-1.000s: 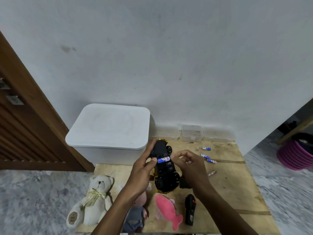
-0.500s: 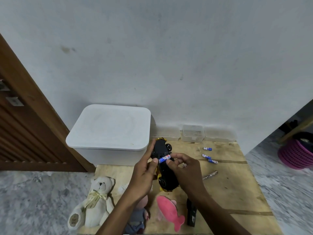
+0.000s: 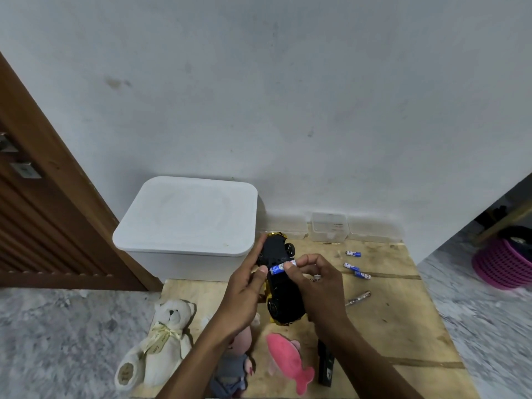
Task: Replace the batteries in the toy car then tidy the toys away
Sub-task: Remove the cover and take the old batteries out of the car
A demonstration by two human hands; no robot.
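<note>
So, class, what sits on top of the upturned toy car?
A blue battery lies across its black underside, pinched by the right hand; the left hand holds the toy car. Fingers hide whether it is seated in a compartment.

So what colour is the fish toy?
The fish toy is pink, clearest in the head view.

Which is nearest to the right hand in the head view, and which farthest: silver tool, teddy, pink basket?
1. Silver tool, just right of the right hand.
2. Teddy, left edge of the board.
3. Pink basket, far right, off the board.
</note>
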